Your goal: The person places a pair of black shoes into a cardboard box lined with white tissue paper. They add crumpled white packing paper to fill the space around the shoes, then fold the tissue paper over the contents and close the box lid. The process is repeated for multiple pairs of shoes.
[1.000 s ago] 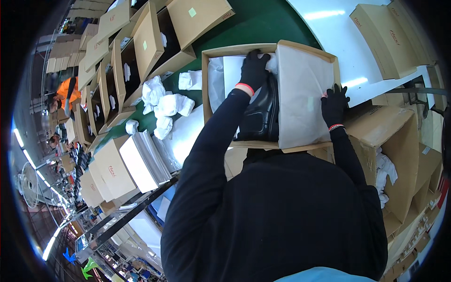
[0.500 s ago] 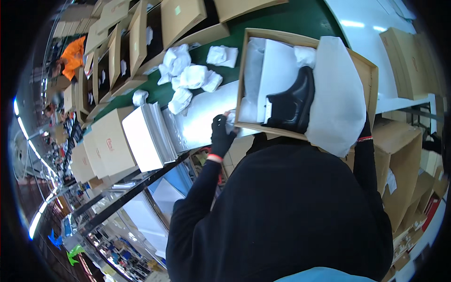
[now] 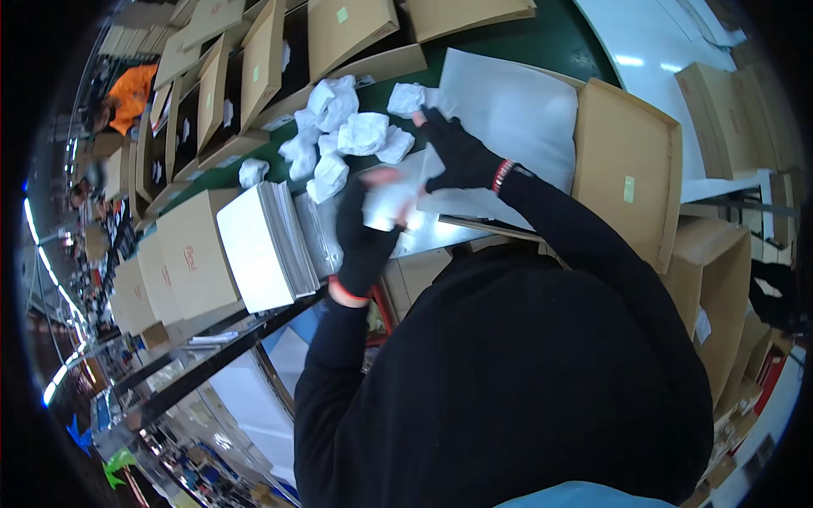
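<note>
White tissue paper (image 3: 517, 110) now lies across the open shoe box and hides the black boot inside. My right hand (image 3: 461, 157), in a black glove with bare fingertips, rests at the paper's left edge with thumb and fingers spread. My left hand (image 3: 366, 229), gloved alike, hovers left of the box over the shiny metal part of the table; motion smears its fingers. The box's brown lid (image 3: 627, 169) stands open on the right. Beyond my left hand lie several crumpled white paper wads (image 3: 364, 134).
A stack of white sheets (image 3: 254, 245) stands at the left table edge, beside brown boxes (image 3: 199, 254). Open boxes (image 3: 262, 72) line the far side. More brown boxes (image 3: 716, 123) and a large carton (image 3: 707, 279) are at right. A person in orange (image 3: 131, 93) is far left.
The tissue paper has swung left over the boot and covers it. My right hand has come from the box's right side to its left edge. My left hand has shifted slightly left.
</note>
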Demonstrator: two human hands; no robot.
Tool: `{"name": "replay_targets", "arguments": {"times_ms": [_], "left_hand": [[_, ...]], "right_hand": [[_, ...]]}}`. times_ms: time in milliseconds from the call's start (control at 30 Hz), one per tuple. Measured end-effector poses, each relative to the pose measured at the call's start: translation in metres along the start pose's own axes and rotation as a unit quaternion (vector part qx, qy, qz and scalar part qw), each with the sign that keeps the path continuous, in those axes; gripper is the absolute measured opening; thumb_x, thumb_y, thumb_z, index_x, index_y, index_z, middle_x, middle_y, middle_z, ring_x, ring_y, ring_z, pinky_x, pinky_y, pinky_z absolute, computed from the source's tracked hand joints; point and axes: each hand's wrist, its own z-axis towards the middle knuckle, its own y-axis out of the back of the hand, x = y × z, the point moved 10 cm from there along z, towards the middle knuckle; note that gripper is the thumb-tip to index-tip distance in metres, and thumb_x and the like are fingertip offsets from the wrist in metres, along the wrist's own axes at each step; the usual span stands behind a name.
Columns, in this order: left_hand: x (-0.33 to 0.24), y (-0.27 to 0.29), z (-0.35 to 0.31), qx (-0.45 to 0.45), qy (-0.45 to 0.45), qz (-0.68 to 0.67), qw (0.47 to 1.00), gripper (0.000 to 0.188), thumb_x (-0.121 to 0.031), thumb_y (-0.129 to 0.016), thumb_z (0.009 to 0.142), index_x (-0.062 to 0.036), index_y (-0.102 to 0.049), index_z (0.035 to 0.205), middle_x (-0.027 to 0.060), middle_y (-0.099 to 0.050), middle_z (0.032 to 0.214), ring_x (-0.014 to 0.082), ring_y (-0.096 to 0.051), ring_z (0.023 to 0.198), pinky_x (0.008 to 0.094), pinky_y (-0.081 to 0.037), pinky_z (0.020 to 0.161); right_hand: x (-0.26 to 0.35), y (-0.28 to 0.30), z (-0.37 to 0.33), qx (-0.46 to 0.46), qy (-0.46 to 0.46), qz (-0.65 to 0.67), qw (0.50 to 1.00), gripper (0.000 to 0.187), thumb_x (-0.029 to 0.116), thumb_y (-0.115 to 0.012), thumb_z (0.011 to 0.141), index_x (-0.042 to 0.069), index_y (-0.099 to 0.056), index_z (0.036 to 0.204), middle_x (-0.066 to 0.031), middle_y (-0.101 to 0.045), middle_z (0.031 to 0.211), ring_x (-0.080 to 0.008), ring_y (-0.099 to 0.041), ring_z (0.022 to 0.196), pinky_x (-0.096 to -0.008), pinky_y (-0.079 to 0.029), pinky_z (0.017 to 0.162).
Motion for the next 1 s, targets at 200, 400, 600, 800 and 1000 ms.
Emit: {"name": "replay_targets", "arguments": {"times_ms": [200, 400, 600, 800, 1000], "left_hand": [[0.028, -0.168, -0.077, 0.397, -0.037, 0.147, 0.905, 0.074, -0.03, -0.073, 0.078, -0.0057, -0.039, 0.139, 0.0205, -0.045, 0.134, 0.0386, -0.044, 0.123, 0.0485, -0.037, 0.1], [0.025, -0.169, -0.058, 0.312, -0.099, 0.158, 0.932, 0.086, -0.028, -0.074, 0.079, -0.0041, -0.025, 0.146, 0.0274, -0.029, 0.145, 0.0495, -0.029, 0.132, 0.0526, -0.03, 0.107], [0.079, -0.184, -0.069, 0.186, 0.061, 0.111, 0.974, 0.11, -0.048, -0.075, 0.075, 0.0155, -0.015, 0.141, 0.0395, -0.025, 0.141, 0.0502, -0.027, 0.134, 0.0502, -0.03, 0.108], [0.117, -0.194, -0.063, 0.212, 0.145, 0.15, 0.955, 0.11, -0.051, -0.073, 0.076, 0.0202, -0.017, 0.138, 0.0371, -0.038, 0.132, 0.0454, -0.042, 0.124, 0.0428, -0.037, 0.104], [0.087, -0.137, -0.06, 0.224, 0.26, 0.015, 0.939, 0.072, -0.037, -0.07, 0.083, 0.0016, -0.04, 0.137, 0.0221, -0.055, 0.124, 0.0335, -0.06, 0.102, 0.0395, -0.048, 0.087]], "right_hand": [[-0.032, 0.087, -0.052, -0.171, -0.007, -0.02, 0.985, 0.064, 0.034, -0.069, 0.084, 0.006, -0.044, 0.136, -0.0178, -0.049, 0.136, -0.0327, -0.047, 0.126, -0.0407, -0.038, 0.104], [-0.069, 0.028, -0.105, -0.001, -0.023, -0.146, 0.989, 0.067, 0.039, -0.066, 0.083, 0.009, -0.041, 0.138, -0.0177, -0.04, 0.144, -0.0374, -0.032, 0.136, -0.0568, -0.022, 0.109], [-0.08, 0.023, -0.021, 0.025, 0.008, -0.252, 0.967, 0.064, 0.043, -0.062, 0.085, 0.006, -0.046, 0.134, -0.0177, -0.04, 0.144, -0.036, -0.029, 0.138, -0.0589, -0.018, 0.111], [-0.113, 0.0, 0.037, 0.085, -0.11, -0.394, 0.908, 0.074, 0.059, -0.061, 0.076, 0.007, -0.055, 0.128, -0.0169, -0.046, 0.139, -0.0365, -0.033, 0.135, -0.0692, -0.015, 0.105], [-0.138, 0.116, -0.028, -0.147, -0.034, -0.167, 0.974, 0.046, 0.024, -0.072, 0.076, 0.013, -0.058, 0.118, -0.0086, -0.058, 0.121, -0.0279, -0.047, 0.124, -0.0492, -0.032, 0.104]]}}
